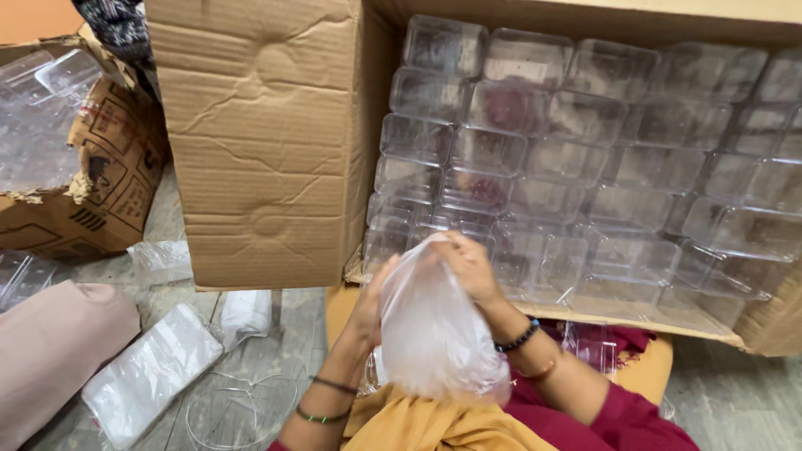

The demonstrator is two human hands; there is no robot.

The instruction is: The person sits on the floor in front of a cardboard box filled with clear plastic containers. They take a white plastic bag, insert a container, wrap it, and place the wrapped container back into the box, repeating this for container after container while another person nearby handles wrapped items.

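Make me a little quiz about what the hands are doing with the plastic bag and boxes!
1. True or false: both hands grip the clear plastic bag.
2. The big cardboard box holds: A) stacked clear containers, B) red apples, C) books?
3. Which wrist wears a black bead bracelet?

Key: 1 true: left hand and right hand both grip it. 2 A. 3 right.

I see containers (576, 159) stacked in the large carton (267, 142); a smaller box (100, 167) sits left, apparently holding more.
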